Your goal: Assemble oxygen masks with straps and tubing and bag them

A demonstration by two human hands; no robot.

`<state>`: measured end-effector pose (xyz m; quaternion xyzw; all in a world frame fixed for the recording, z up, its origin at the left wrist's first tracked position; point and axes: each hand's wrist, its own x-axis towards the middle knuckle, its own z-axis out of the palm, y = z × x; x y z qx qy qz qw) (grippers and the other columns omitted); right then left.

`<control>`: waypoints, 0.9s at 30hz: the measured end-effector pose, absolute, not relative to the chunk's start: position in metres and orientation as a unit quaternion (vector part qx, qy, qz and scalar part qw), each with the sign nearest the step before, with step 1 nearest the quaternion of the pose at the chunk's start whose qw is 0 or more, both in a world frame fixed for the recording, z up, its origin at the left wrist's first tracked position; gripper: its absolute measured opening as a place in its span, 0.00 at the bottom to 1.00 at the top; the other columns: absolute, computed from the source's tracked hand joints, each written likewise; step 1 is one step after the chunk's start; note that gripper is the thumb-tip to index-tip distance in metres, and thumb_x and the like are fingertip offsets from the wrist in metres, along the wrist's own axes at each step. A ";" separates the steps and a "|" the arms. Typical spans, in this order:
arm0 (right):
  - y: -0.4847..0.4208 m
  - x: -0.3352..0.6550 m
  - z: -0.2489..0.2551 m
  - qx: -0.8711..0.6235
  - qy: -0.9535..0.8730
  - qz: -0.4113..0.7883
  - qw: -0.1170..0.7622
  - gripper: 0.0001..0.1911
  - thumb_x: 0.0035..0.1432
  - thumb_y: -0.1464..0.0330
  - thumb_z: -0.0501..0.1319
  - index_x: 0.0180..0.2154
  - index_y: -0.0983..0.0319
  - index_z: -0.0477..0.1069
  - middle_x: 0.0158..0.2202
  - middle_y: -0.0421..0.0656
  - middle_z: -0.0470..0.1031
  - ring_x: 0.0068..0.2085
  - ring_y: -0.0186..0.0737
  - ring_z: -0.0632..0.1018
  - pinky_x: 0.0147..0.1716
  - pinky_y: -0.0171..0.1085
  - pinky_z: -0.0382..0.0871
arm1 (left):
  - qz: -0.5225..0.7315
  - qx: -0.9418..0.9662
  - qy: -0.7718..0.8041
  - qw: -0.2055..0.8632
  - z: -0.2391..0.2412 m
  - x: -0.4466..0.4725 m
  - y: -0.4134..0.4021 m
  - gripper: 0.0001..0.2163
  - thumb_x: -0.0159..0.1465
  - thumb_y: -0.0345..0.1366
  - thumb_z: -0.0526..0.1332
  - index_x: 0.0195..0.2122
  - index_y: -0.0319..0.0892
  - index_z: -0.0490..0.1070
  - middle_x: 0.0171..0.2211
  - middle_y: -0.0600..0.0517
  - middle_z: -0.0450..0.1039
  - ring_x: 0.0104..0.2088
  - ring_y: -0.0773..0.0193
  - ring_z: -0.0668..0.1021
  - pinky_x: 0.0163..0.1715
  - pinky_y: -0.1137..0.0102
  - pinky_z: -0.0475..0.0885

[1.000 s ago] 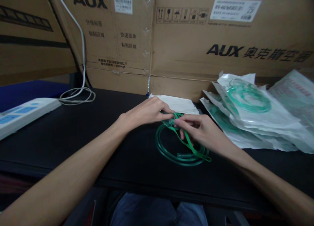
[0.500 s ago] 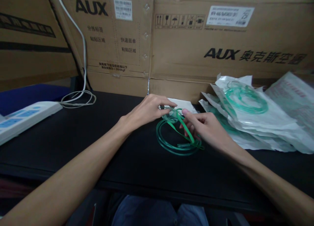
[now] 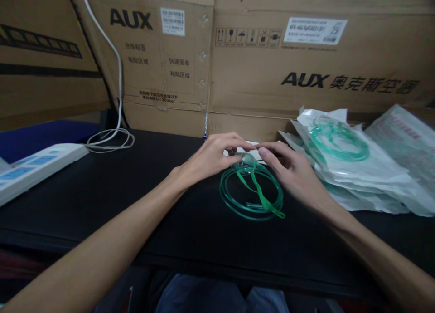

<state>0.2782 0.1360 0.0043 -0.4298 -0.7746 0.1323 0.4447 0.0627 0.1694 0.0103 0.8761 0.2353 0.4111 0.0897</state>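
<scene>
A clear oxygen mask (image 3: 249, 159) lies at the far side of a coil of green tubing (image 3: 226, 193) on the black table. My left hand (image 3: 224, 152) holds the mask from the left, thumb at its near side and fingers over its top. The mask's green elastic strap (image 3: 261, 193) trails across the coil toward me. My right hand (image 3: 287, 165) is at the mask's right side, empty, with thumb and forefinger slightly apart. Its forefinger tip meets my left fingertips. A white sheet or packet (image 3: 253, 145) shows behind the fingers, mostly hidden.
On the right lies a pile of white packets (image 3: 370, 181), the top one showing coiled green tubing (image 3: 340, 143). A white power strip (image 3: 41, 168) and cable (image 3: 113, 143) lie left, beside something blue (image 3: 47, 134). Cardboard boxes (image 3: 248, 86) wall off the back.
My right hand has let go of the green strap and moved up to the mask's edge. The strap now lies loose over the coil. My left hand stays on the mask.
</scene>
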 end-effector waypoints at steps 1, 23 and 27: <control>0.137 0.279 0.004 -0.418 -0.784 0.175 0.424 0.15 0.68 0.56 0.56 0.45 0.56 0.76 0.45 0.47 0.78 0.47 0.52 0.76 0.44 0.47 0.69 | 0.422 0.873 0.231 0.087 0.010 0.063 0.169 0.13 0.64 0.27 0.63 0.49 0.43 0.78 0.43 0.49 0.78 0.43 0.63 0.78 0.43 0.71 0.71; 0.144 0.279 -0.007 -0.408 -0.799 0.242 0.370 0.18 0.61 0.54 0.64 0.38 0.62 0.79 0.36 0.44 0.81 0.38 0.44 0.79 0.39 0.39 0.68 | 0.212 0.839 0.309 0.395 0.010 0.057 0.181 0.22 0.65 0.53 0.59 0.45 0.39 0.79 0.36 0.48 0.77 0.35 0.62 0.74 0.32 0.71 0.68; 0.144 0.278 -0.008 -0.413 -0.811 0.220 0.350 0.15 0.62 0.56 0.64 0.39 0.62 0.79 0.37 0.43 0.81 0.38 0.42 0.78 0.39 0.37 0.67 | 0.193 0.853 0.316 0.367 0.005 0.056 0.184 0.21 0.66 0.52 0.59 0.42 0.39 0.80 0.30 0.52 0.72 0.30 0.67 0.71 0.29 0.73 0.64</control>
